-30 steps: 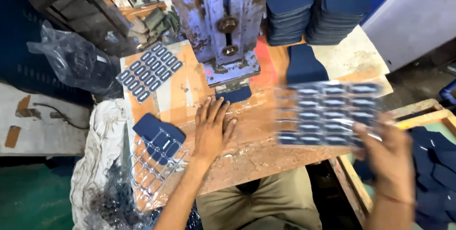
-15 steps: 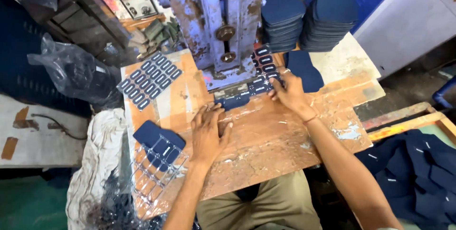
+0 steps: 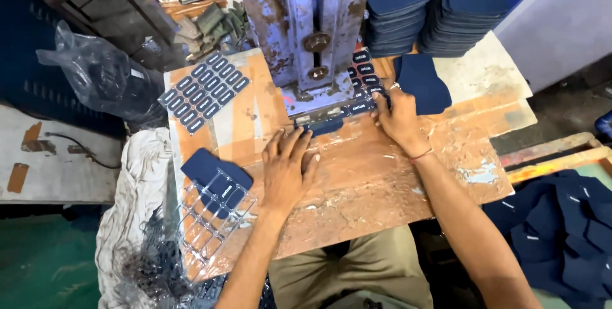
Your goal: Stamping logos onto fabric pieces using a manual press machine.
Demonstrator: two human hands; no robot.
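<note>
My left hand (image 3: pixel 288 167) lies flat on the plastic-covered wooden bench (image 3: pixel 382 181), fingertips touching a small dark blue fabric piece (image 3: pixel 325 126) under the head of the worn blue press machine (image 3: pixel 312 28). My right hand (image 3: pixel 398 117) presses on a clear sheet of small dark blue labels (image 3: pixel 363 82) beside the press, fingers spread on it. A larger navy fabric piece (image 3: pixel 422 82) sits just right of that hand.
Another label sheet (image 3: pixel 204 91) lies at the bench's left. A navy piece on an emptied clear sheet (image 3: pixel 217 184) hangs off the front left. Stacks of navy pieces (image 3: pixel 440 3) stand behind. More navy pieces fill a bin (image 3: pixel 561 220) at right.
My right hand carried the label sheet from the right side in to the press and set it down beside the machine. My left hand stayed on the bench near the press.
</note>
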